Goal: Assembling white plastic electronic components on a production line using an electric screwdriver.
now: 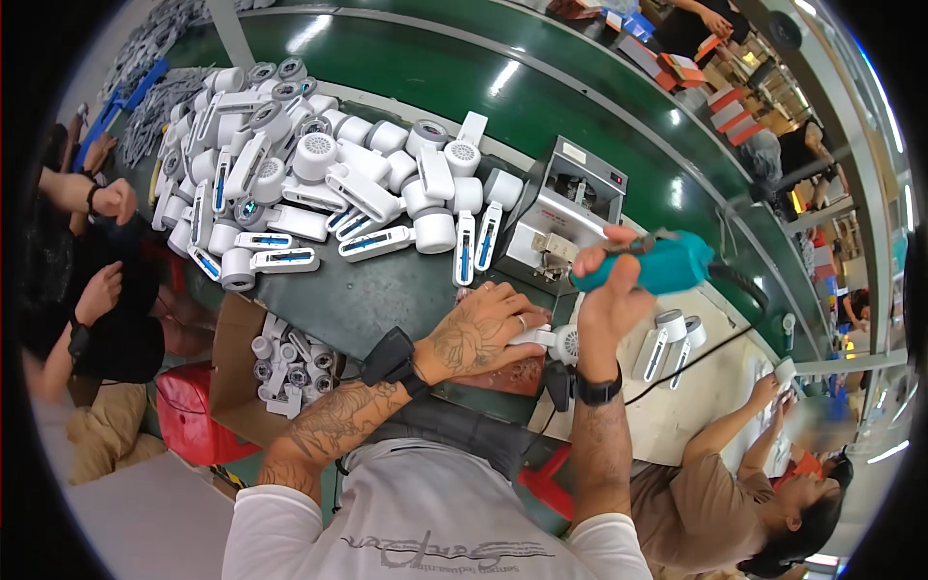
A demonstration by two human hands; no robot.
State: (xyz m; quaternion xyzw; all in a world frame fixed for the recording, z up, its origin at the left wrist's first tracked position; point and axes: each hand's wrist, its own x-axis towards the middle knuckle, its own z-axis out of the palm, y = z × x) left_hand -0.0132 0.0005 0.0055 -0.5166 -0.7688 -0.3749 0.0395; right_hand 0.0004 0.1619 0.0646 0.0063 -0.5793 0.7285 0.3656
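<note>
My left hand (483,329) is closed over a white plastic unit (535,337) that has a round, grilled head and a handle. It presses the unit down on a reddish mat (501,377) at the bench's near side. My right hand (614,300) grips a teal electric screwdriver (667,263), its cord trailing off to the right. The screwdriver lies nearly level, its tip end by the front of a metal screw feeder (556,217). My fingers partly hide the tip. Several similar white units (358,193) are heaped at the left, many with open handles showing blue parts inside.
Two or three white units (662,348) lie on a pale board (710,377) at the right. A cardboard box (232,362) of white parts stands lower left, by a red stool (193,411). A green conveyor (425,58) runs behind. Co-workers sit on both sides.
</note>
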